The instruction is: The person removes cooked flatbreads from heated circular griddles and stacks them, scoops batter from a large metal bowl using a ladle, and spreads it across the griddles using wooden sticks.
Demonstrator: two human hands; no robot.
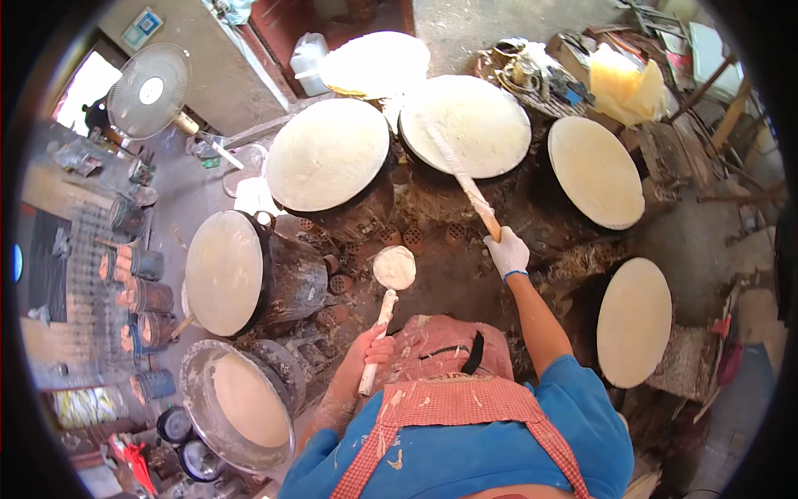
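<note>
My left hand (377, 349), bare, grips the pale handle of a ladle (387, 305). The ladle's round bowl holds thick white batter (395, 267). A white knit glove covers my right hand (508, 252), which is closed around the lower end of a long, flat wooden spreader (464, 174). Its far end lies over the batter-coated round griddle (477, 125) ahead of me, and pale batter coats most of its length. At my left, a large metal basin (283, 430) contains smooth batter (249, 399).
More coated griddles stand around me on dark stoves: ahead-left (330, 153), left (224, 274), ahead-right (595, 171) and right (634, 324). Perforated coal briquettes (413, 237) lie on the floor between them. A standing fan (149, 92) and a plastic jug (309, 62) are farther off.
</note>
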